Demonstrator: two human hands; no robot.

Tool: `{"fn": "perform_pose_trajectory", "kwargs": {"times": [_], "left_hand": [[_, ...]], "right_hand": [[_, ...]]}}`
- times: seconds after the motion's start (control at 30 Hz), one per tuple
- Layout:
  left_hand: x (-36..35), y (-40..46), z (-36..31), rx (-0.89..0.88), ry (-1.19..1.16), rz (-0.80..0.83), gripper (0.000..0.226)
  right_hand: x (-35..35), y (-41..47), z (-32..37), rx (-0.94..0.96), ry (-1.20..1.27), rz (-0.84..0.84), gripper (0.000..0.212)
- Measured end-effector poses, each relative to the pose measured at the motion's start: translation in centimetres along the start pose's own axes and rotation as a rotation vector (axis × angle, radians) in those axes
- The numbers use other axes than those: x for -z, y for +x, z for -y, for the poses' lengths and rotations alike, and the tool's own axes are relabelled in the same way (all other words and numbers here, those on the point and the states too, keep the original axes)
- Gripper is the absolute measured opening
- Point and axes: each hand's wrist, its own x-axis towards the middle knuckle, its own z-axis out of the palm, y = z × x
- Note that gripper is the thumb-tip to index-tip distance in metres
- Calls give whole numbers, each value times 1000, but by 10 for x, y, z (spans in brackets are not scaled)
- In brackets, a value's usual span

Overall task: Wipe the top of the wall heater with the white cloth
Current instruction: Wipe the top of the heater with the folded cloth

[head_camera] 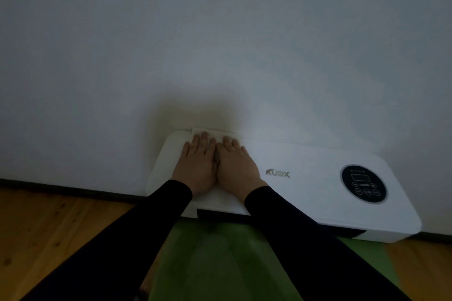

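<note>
My left hand [197, 168] and right hand [236, 168] lie flat, fingers straight, pressing the white cloth [215, 135] on the left end of the wall heater [313, 178]; its long top runs away to the right, nearer my right hand

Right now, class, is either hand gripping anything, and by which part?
Nothing is gripped. The left hand and right hand lie flat, fingers straight, pressing the white cloth onto the left end of the wall heater.

The wall heater [305, 178] bears the brand "KUDX" on its front; its control panel [363, 183] symbols are unreadable.
</note>
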Motion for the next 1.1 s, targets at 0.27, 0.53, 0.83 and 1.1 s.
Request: {"fn": "perform_pose_trajectory", "kwargs": {"times": [0.27, 0.53, 0.83, 1.1], "left_hand": [[-6, -31, -21, -27, 7, -9, 90], [-11, -69, -51, -35, -17, -23, 69], [-16, -90, -91, -58, -50, -33, 59], [-24, -78, -113, -79, -21, -33, 69]], "right_hand": [[5, -39, -2, -5, -55, 28, 57], [8, -87, -12, -18, -95, 21, 60], [19, -128, -31, -90, -91, 14, 59], [23, -137, -51, -136, -68, -3, 58]]}}
